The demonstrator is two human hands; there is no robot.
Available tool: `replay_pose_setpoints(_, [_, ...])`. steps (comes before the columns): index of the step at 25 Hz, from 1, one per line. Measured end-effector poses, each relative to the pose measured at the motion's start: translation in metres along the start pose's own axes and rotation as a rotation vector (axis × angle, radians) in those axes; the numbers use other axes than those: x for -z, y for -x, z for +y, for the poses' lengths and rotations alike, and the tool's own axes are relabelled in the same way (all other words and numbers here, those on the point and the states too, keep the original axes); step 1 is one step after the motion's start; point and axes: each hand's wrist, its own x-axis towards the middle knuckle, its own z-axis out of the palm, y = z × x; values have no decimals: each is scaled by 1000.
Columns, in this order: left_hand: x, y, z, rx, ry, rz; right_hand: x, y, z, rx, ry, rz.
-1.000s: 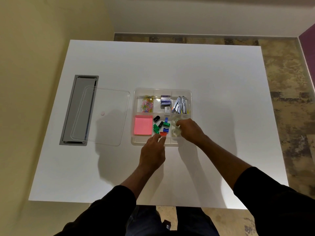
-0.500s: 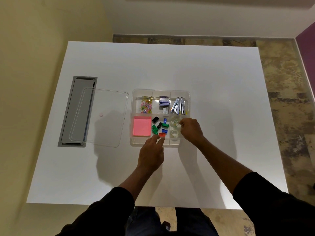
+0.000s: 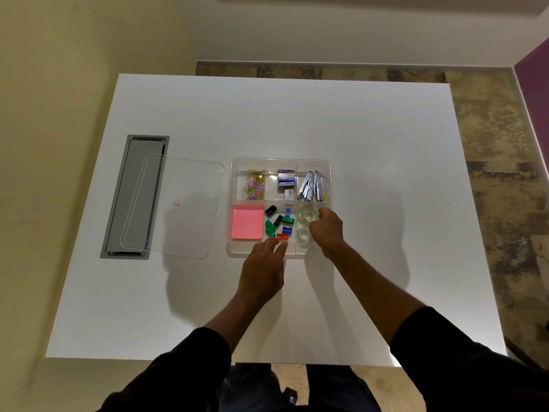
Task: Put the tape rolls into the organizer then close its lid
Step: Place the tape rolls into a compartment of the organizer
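Observation:
A clear plastic organizer (image 3: 280, 162) with six compartments sits mid-table, uncovered. Clear tape rolls (image 3: 306, 216) lie in its near right compartment, another roll (image 3: 303, 234) closer to me. My right hand (image 3: 327, 230) hovers over that compartment's right edge, fingers curled loosely, nothing visibly in them. My left hand (image 3: 263, 267) rests at the organizer's near rim, fingertips touching it. The clear lid (image 3: 178, 203) lies flat on the table to the left of the organizer.
Other compartments hold coloured paper clips (image 3: 254, 184), staple boxes (image 3: 286, 179), metal clips (image 3: 312, 187), pink sticky notes (image 3: 247, 223) and coloured binder clips (image 3: 279, 223). A grey cable hatch (image 3: 130, 197) lies under the lid's left edge.
My right hand has drawn back from inside the tape compartment toward its right edge, leaving the rolls uncovered. My left hand has stayed at the near rim.

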Motion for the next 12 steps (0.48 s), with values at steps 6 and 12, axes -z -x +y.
replay_pose_setpoints(6, [-10,6,-15,-68,-2,-20,4,-3,-1,48,-15,17])
replay_pose_setpoints(12, [-14,7,-20,-79,29,-36,3,-5,-1,87,21,8])
